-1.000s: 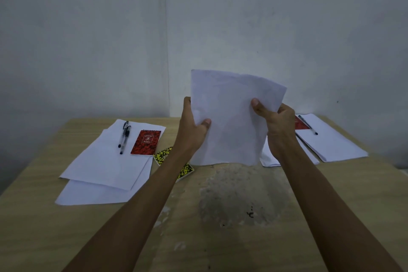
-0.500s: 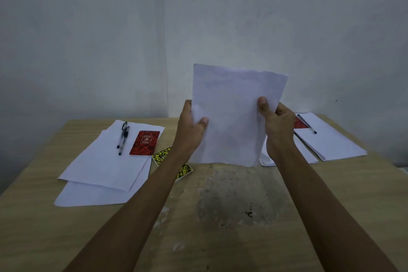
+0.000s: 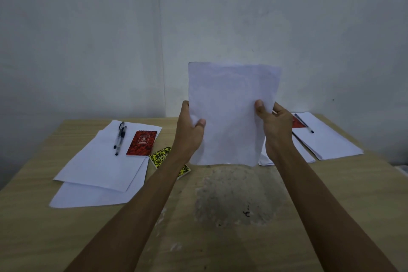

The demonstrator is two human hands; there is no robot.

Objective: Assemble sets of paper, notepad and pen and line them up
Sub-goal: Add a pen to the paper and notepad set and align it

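Pale grey plaster walls meet in a corner behind a light wooden bench (image 3: 220, 249) with a worn grey patch at its middle. Above that patch a plain white sheet of paper (image 3: 231, 108) is held upright and clear of the bench, its lower edge hanging just over the worn spot. The left hand (image 3: 189, 132) grips the sheet's left edge, thumb on the near face and fingers curled behind; the right hand (image 3: 273, 126) pinches the right edge the same way, thumb in front.

Just left of the left forearm lies a yellow-and-black speckled notepad (image 3: 161, 157), partly hidden by the arm. Further left, a red patterned notepad (image 3: 141, 143) and two clear-barrelled black pens (image 3: 119, 137) rest on two overlapping white sheets (image 3: 97, 170). On the right, behind the right hand, another red notepad (image 3: 297, 122) is mostly hidden, with a dark pen (image 3: 304, 123) lying on a stack of white paper (image 3: 326, 141).

The step in hand appears to be placing the base sheet of a new set. The next move likely calls for lowering the sheet flat onto the bare middle of the bench, squared with the neighbouring sheets, then adding a notepad, perhaps the speckled one, and one of the spare pens from the left.
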